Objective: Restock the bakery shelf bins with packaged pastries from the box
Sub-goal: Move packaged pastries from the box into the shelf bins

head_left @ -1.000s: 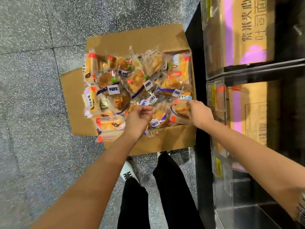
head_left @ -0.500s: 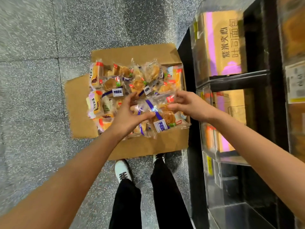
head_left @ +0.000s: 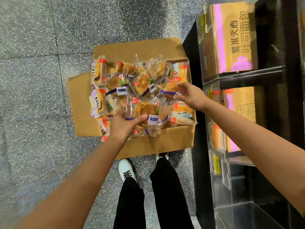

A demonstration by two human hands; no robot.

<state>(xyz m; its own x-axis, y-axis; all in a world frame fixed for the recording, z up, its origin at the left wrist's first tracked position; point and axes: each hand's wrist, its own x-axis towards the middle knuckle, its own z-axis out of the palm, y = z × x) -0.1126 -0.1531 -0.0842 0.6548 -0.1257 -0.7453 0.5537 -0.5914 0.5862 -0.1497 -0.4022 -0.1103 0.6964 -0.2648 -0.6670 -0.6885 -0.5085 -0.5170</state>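
Down on the floor, the cardboard box sits open beside the shelf, heaped with packaged pastries. Our left hand curls around a clear-wrapped round pastry with a blue-lettered label, near the box's front edge. Our right hand reaches over the right side — fingers half-spread, thumb and fingertips pinching the edge of another wrapped pastry. Clear shelf bins stand just right of the box, cartons inside.
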